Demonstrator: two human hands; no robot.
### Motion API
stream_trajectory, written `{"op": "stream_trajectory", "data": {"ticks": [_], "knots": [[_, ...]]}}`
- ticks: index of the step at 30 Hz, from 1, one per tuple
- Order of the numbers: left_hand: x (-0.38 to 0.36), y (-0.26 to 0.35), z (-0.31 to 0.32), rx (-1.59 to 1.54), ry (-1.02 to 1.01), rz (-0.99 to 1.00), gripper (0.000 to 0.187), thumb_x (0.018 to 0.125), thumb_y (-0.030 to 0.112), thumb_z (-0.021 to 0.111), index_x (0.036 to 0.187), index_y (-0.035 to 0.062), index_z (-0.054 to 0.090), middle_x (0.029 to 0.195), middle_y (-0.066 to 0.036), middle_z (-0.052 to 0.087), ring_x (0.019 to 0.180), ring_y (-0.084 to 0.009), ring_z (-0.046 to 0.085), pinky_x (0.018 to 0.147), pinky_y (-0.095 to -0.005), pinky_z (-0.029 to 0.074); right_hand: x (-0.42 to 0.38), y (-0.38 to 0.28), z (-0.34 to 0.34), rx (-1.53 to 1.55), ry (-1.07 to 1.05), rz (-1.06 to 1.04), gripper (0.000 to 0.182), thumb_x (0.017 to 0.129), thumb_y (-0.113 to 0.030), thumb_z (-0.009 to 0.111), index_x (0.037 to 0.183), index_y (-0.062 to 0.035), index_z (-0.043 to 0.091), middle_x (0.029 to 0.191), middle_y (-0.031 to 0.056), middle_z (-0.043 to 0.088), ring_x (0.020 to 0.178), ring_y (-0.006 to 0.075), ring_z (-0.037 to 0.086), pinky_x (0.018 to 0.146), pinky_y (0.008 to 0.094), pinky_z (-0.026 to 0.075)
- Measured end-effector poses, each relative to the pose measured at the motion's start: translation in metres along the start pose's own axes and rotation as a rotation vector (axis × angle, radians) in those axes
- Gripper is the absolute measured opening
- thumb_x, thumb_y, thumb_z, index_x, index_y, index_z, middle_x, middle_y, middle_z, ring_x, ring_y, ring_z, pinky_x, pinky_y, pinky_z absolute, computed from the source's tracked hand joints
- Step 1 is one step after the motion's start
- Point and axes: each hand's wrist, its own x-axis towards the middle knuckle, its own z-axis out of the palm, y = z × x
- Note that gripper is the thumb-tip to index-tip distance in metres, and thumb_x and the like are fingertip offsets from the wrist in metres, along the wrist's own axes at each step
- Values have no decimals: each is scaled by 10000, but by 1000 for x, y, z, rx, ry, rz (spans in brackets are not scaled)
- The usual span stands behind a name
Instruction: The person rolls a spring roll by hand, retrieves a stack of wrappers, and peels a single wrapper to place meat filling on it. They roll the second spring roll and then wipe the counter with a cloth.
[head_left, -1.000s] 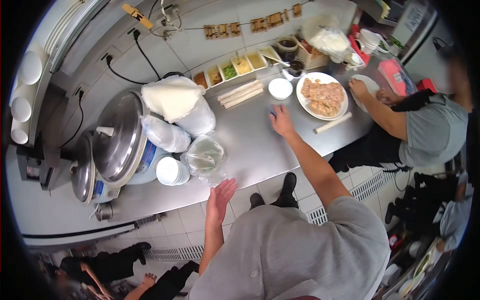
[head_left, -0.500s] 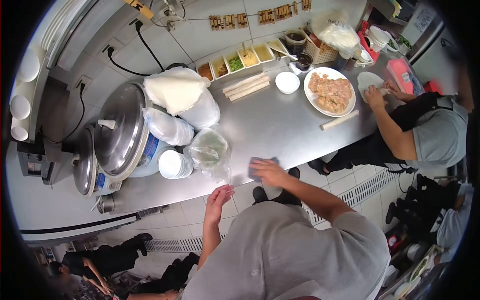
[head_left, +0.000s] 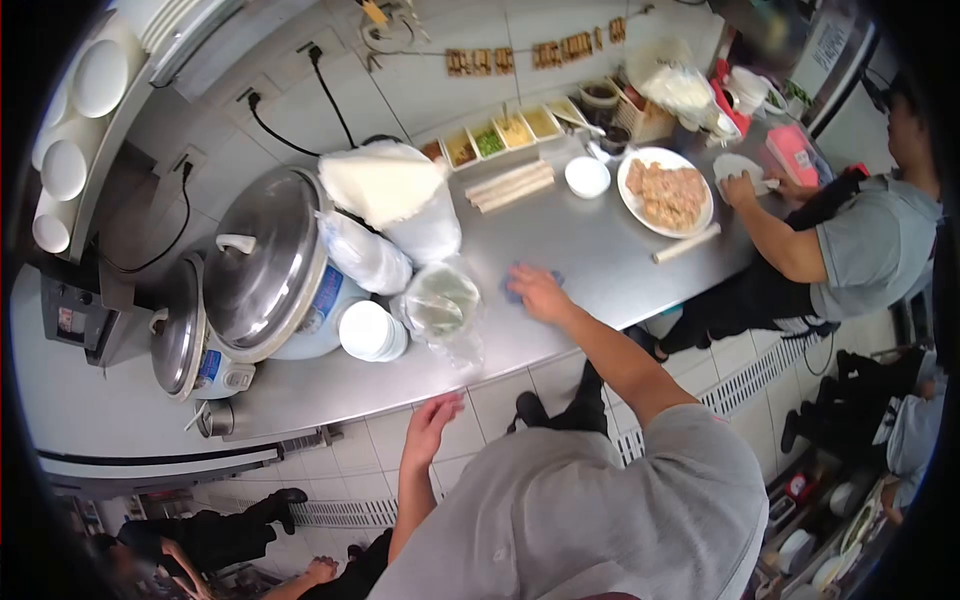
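My right hand (head_left: 540, 295) presses a blue-grey cloth (head_left: 511, 290) flat on the steel counter (head_left: 590, 262); the palm hides much of the cloth. My left hand (head_left: 432, 425) hangs just off the counter's front edge, fingers loosely stretched, with nothing visible in it. Closest to that hand on the counter is a clear plastic bag (head_left: 442, 303) with something green inside. Beside the bag stands a stack of white cups (head_left: 372, 332).
Rice cookers (head_left: 262, 262) and wrapped white sheets (head_left: 385, 185) crowd the left. Along the back are condiment tubs (head_left: 488, 140), pale rolls (head_left: 510, 186) and a white bowl (head_left: 587, 177). A plate of minced filling (head_left: 665, 195) lies near a co-worker (head_left: 850, 245) handling a round wrapper.
My right hand and the cloth have moved from the counter's front edge farther in, toward the wall. My left hand has dropped slightly away from the edge. The camera view has shifted.
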Motion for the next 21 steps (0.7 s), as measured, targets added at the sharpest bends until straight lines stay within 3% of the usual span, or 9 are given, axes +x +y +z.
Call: {"op": "stream_trajectory", "data": {"ticks": [1,2,6,9,12,14,18,20,21], "knots": [[-9,0,-4,-6,16,16,318,1004,229,558,1243,23,597,1219,-105,668,1088,-195,648,916,-307,491,3,0,0,258,-81,-265,352,843,-93,562,1178,-118,669,1377,204,536,1298,394,475,1050,513,393],[-30,-2,-11,-25,135,-13,298,1006,211,554,1232,23,608,1207,-95,673,1079,-188,647,919,-306,486,14,6,-1,267,-92,-290,352,843,-93,562,1178,-118,669,1377,204,536,1298,394,475,1050,513,393],[-92,-50,-37,-125,409,-176,281,1005,196,555,1220,26,618,1198,-92,678,1068,-186,651,905,-308,490,96,22,-18,59,245,529,351,825,-49,571,1140,-148,691,1362,169,544,1213,379,537,1039,479,408],[-124,-78,-36,-182,476,-227,283,1004,209,561,1218,33,618,1196,-91,679,1056,-182,656,890,-307,496,120,-1,7,58,155,289,346,830,-42,568,1135,-152,689,1372,141,541,1238,356,521,1038,489,403],[-126,-65,-19,-205,458,-245,268,1007,201,561,1213,40,620,1194,-83,680,1046,-168,655,880,-297,495,79,-29,11,192,36,-69,345,819,-32,570,1123,-143,690,1359,123,554,1248,335,518,1029,491,408],[-119,-65,-15,-215,403,-206,257,1010,191,561,1208,39,623,1190,-80,678,1043,-162,647,889,-296,490,28,-33,13,273,106,-137,338,788,1,590,1085,-127,691,1333,101,578,1245,319,523,1029,497,405],[-85,-59,-7,-190,307,-142,274,1012,215,553,1210,40,623,1166,-81,683,1058,-174,642,888,-312,499,-81,-54,-1,294,188,105,208,640,29,638,755,-138,686,1139,67,685,1128,302,603,965,458,460],[-52,-62,3,-233,186,-203,325,1017,258,547,1262,46,582,1216,-86,657,1090,-184,629,897,-335,506,-111,-80,0,512,293,72,194,579,42,672,670,-129,658,945,83,711,968,314,660,824,410,530],[-34,-62,11,-274,133,-262,383,1022,301,541,1313,52,541,1267,-90,630,1123,-194,616,907,-358,513,-124,-95,4,652,222,67,195,590,34,675,713,-117,667,980,93,702,971,319,654,835,415,527]]}}
